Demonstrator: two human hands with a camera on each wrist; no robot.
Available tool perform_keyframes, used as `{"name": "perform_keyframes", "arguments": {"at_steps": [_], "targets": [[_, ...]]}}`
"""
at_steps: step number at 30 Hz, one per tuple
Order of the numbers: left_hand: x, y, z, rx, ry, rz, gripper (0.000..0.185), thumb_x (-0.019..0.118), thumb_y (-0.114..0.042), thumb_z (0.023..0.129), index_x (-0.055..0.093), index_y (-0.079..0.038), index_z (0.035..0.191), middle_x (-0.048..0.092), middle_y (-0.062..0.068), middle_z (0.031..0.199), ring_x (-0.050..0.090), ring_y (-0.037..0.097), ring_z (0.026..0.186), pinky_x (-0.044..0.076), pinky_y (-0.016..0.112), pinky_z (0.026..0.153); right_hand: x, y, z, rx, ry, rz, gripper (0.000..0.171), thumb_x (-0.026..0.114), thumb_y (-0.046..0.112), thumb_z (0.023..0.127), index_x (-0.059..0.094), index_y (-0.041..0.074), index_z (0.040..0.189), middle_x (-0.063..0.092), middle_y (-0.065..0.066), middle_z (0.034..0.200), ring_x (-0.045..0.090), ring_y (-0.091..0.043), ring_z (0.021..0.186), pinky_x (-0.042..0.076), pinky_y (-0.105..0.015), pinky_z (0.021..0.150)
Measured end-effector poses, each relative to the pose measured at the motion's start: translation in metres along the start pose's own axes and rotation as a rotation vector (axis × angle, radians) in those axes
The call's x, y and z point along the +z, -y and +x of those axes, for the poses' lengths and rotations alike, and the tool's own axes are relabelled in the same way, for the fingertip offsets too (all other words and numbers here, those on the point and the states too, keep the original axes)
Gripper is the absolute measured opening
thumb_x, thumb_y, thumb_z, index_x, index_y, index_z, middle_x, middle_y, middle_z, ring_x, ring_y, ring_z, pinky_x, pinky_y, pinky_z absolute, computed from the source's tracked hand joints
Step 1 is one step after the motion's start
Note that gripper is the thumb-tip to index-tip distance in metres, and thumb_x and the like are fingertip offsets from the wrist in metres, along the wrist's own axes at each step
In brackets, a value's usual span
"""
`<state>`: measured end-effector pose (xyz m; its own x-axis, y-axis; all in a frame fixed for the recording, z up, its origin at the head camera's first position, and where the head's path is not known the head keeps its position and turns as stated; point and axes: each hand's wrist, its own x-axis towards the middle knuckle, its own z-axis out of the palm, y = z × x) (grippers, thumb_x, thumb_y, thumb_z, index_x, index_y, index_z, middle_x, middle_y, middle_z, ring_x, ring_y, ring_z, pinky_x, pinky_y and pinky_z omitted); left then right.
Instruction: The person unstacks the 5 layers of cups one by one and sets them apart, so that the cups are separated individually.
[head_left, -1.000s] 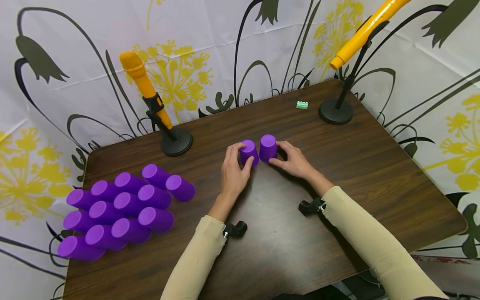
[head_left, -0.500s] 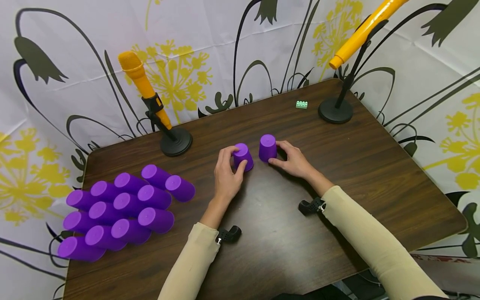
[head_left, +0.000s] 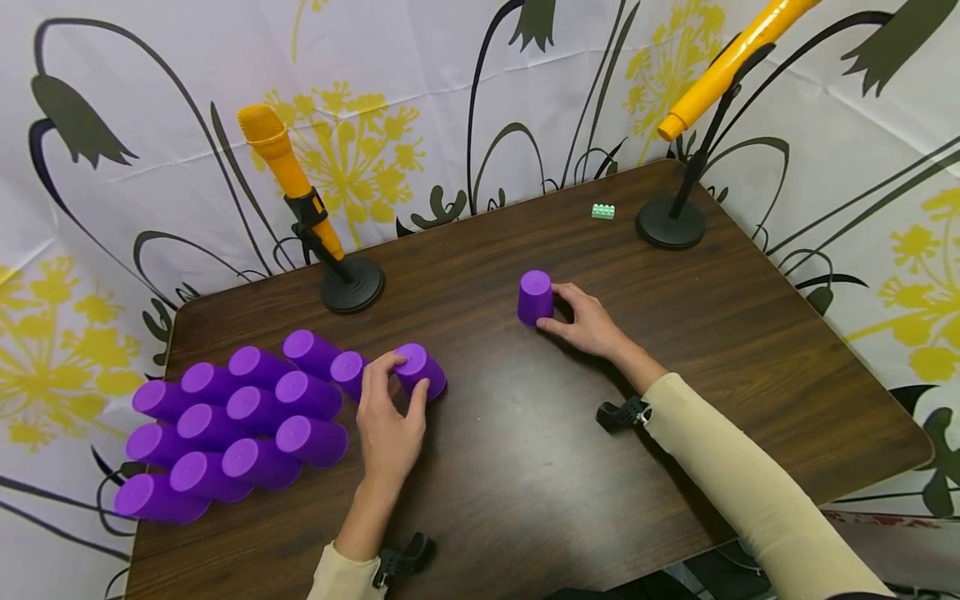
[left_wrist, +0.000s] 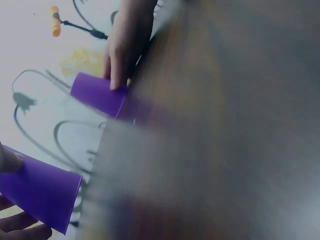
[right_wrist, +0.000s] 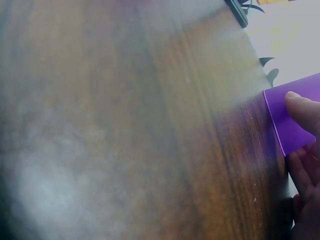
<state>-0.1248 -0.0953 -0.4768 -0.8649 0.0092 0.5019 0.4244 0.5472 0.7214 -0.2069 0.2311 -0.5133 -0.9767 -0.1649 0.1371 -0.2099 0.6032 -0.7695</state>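
Head view had your left hand [head_left: 388, 425] pinching a purple cup [head_left: 421, 370] by its sides, thumb opposite fingertips, just beside the pile of cups [head_left: 247, 417] lying to that hand's outer side. Your right hand [head_left: 588, 321] curled round a second cup [head_left: 535, 297] standing mouth-down on the table [head_left: 720, 333], well apart from the first. Both cups looked like thin, light, smooth plastic, likely to squash or slip; a gentle hold low on the wall seemed best.

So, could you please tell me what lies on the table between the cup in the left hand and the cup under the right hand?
Nothing: in the head view only bare dark table separates the carried cup from the upside-down cup.
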Motion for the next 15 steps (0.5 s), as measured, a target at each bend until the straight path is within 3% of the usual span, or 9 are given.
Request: {"name": "perform_keyframes", "arguments": {"at_steps": [7, 15], "targets": [[-0.043, 0.009, -0.036, -0.072, -0.048, 0.091, 0.043, 0.075, -0.002, 0.084, 0.056, -0.001, 0.122, 0.055, 0.010, 0.128, 0.054, 0.018, 0.117, 0.049, 0.026, 0.094, 0.001, 0.000, 0.000, -0.002, 0.001, -0.003, 0.064, 0.076, 0.027, 0.087, 0.050, 0.001, 0.139, 0.055, -0.017, 0.133, 0.048, -0.032, 0.128, 0.036, -0.049, 0.108], [-0.055, 0.015, -0.051, -0.124, -0.081, 0.178, 0.045, 0.076, -0.001, 0.083, 0.056, -0.002, 0.123, 0.055, 0.011, 0.131, 0.056, 0.021, 0.110, 0.045, 0.015, 0.091, 0.001, -0.001, 0.000, -0.015, -0.006, -0.009, 0.067, 0.076, 0.027, 0.087, 0.048, 0.002, 0.141, 0.054, -0.017, 0.134, 0.048, -0.033, 0.128, 0.036, -0.050, 0.108]]}}
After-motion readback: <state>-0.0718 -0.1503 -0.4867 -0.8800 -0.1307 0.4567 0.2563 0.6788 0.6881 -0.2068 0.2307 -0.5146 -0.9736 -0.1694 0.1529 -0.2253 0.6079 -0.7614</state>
